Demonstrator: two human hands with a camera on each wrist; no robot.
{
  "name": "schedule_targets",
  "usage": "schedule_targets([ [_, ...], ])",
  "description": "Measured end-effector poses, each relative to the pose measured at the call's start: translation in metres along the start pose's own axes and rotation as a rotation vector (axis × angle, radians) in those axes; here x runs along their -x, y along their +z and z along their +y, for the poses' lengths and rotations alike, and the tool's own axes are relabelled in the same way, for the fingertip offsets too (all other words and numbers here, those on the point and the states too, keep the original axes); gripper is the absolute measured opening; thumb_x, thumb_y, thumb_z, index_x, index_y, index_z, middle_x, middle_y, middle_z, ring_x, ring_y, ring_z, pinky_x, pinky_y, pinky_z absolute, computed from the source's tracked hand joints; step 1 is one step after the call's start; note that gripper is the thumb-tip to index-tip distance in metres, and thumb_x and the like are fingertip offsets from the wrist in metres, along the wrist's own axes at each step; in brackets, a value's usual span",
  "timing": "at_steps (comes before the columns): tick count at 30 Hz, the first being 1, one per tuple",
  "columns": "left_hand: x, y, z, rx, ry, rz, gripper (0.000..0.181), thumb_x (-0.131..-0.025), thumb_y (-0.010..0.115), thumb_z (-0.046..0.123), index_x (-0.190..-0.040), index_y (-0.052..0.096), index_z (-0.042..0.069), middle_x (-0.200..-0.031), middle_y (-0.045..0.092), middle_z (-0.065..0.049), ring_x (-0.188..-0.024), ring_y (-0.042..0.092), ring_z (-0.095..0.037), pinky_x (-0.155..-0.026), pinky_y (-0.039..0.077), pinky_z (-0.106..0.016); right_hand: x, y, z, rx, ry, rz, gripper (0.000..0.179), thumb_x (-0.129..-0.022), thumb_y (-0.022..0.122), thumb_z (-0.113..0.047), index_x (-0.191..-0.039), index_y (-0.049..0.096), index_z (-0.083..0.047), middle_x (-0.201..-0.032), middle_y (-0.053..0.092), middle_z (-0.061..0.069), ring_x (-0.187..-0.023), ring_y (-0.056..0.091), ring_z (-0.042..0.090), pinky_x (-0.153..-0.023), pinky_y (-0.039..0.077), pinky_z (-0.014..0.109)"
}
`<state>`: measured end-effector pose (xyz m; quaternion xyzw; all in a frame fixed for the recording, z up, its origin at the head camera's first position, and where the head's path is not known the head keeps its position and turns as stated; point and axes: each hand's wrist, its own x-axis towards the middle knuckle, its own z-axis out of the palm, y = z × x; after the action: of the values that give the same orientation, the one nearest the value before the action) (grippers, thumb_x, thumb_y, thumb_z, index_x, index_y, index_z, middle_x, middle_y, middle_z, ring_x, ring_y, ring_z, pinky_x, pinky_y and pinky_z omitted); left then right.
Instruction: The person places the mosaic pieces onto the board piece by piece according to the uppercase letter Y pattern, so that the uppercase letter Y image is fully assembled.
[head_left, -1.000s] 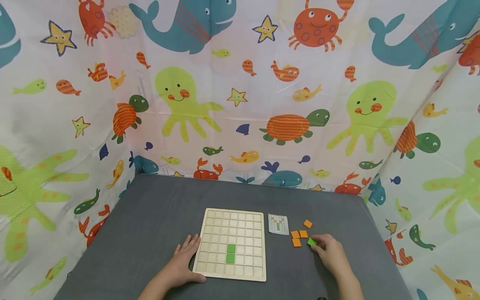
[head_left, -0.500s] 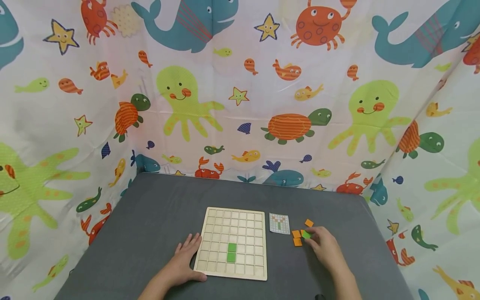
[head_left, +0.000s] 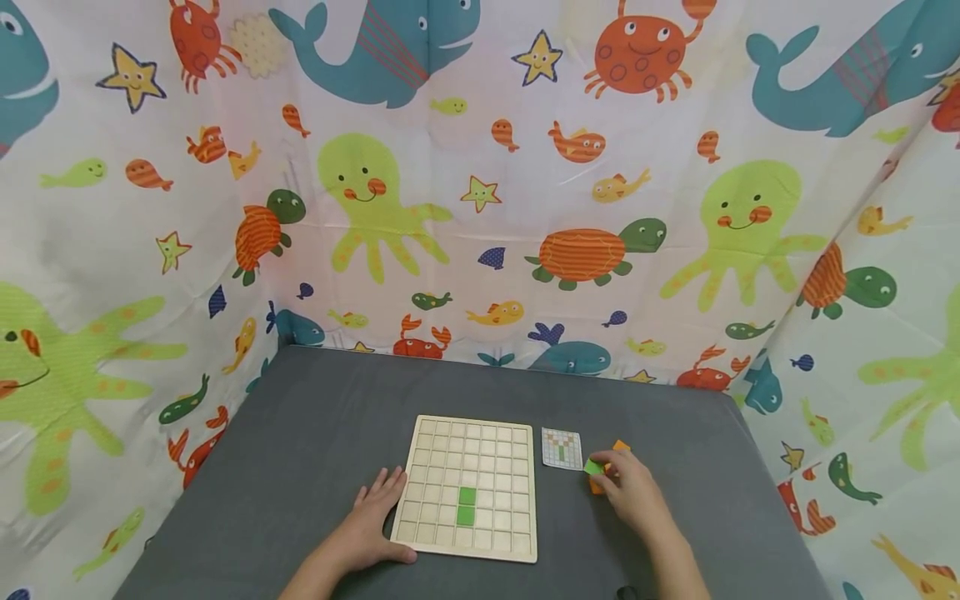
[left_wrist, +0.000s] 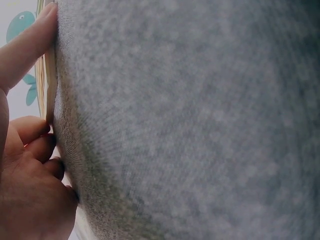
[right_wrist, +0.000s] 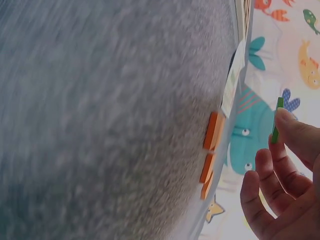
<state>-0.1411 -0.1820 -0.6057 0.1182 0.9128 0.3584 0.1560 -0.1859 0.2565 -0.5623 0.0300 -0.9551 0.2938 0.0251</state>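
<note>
A wooden grid board (head_left: 450,546) lies on the table, with two green square tiles (head_left: 466,506) set one above the other in its cells. My left hand (head_left: 372,525) rests spread against the board's left side, thumb at the near corner; the left wrist view shows the thumb (left_wrist: 30,47) along the board's edge (left_wrist: 50,90). Between thumb and fingertips, my right hand (head_left: 632,490) pinches a green tile (right_wrist: 278,119), held up off the table. Orange tiles (right_wrist: 213,131) lie beneath that hand, partly hidden by it in the head view.
Right of the board lies a small pattern card (head_left: 561,449) printed with a coloured grid. A dark grey cloth (head_left: 330,417) covers the table. Around it hangs a white curtain (head_left: 480,250) with sea animals. A small dark object (head_left: 627,592) shows at the bottom edge.
My right hand has lifted the green tile and carried it left, over the orange tiles toward the card. The left hand stays at the board. The head view has shifted slightly.
</note>
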Motion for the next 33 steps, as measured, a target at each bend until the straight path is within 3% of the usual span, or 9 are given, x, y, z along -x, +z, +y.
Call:
schedule_targets([
  [8,0.001,-0.001,-0.002,0.011,-0.002,-0.001,0.129,-0.06,0.094,0.049,-0.159,0.027,0.001,-0.167,0.021,-0.017,-0.155,0.008,-0.044,-0.118,0.005,-0.071,0.0,0.009,-0.014,-0.038,-0.044,0.006,0.026,-0.085,0.08,-0.008,-0.111,0.075,-0.01,-0.107,0.067,0.004,-0.088,0.063,0.018,-0.073,0.054,0.034],
  [18,-0.001,0.001,-0.003,0.013,-0.02,-0.006,0.129,-0.059,0.094,0.05,-0.159,0.028,0.002,-0.168,0.021,-0.015,-0.156,0.008,-0.042,-0.119,0.004,-0.069,-0.003,0.017,-0.03,-0.032,-0.027,-0.006,0.026,-0.086,0.08,-0.01,-0.111,0.075,-0.014,-0.108,0.064,0.002,-0.087,0.059,0.018,-0.071,0.048,0.031],
  [25,0.0,0.0,-0.002,0.014,-0.036,-0.008,0.129,-0.059,0.094,0.05,-0.159,0.028,0.003,-0.168,0.021,-0.015,-0.156,0.007,-0.041,-0.119,0.003,-0.069,-0.004,0.024,-0.038,-0.048,-0.092,0.014,0.026,-0.083,0.082,-0.008,-0.107,0.075,-0.015,-0.105,0.066,0.0,-0.085,0.06,0.013,-0.071,0.051,0.03],
  [33,0.0,0.0,-0.001,0.01,-0.022,0.002,0.129,-0.059,0.095,0.049,-0.159,0.028,0.003,-0.167,0.022,-0.015,-0.156,0.009,-0.042,-0.119,0.005,-0.069,-0.004,0.032,-0.047,-0.093,-0.139,0.005,0.026,-0.083,0.082,-0.006,-0.106,0.075,-0.014,-0.105,0.065,-0.001,-0.088,0.063,0.016,-0.074,0.055,0.03],
])
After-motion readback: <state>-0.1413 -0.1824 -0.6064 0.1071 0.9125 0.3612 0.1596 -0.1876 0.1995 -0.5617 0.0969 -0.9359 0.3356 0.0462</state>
